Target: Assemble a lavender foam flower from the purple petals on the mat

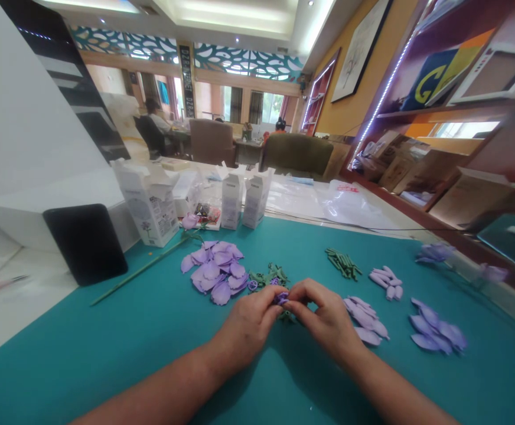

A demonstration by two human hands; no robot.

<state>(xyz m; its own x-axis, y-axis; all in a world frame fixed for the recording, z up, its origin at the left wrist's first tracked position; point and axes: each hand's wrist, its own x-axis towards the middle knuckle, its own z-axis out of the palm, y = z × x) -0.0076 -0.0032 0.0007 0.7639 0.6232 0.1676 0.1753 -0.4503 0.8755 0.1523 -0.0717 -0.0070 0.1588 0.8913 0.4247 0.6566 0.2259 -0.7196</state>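
Observation:
My left hand [246,324] and my right hand [323,316] meet over the teal mat [151,348], fingers pinched together on a small purple flower bud [280,297] with a bit of green under it. A pile of purple petals [217,268] lies just beyond my left hand. Small green pieces [270,275] sit right behind the bud. More purple petals [366,316] lie beside my right hand.
A finished purple flower [190,221] on a long green stem [142,268] lies at the left. White cartons [149,203] stand at the mat's far edge, with a black tablet [84,242] on the left. Green sticks [343,262] and further petal groups [437,333] lie to the right. People sit far behind.

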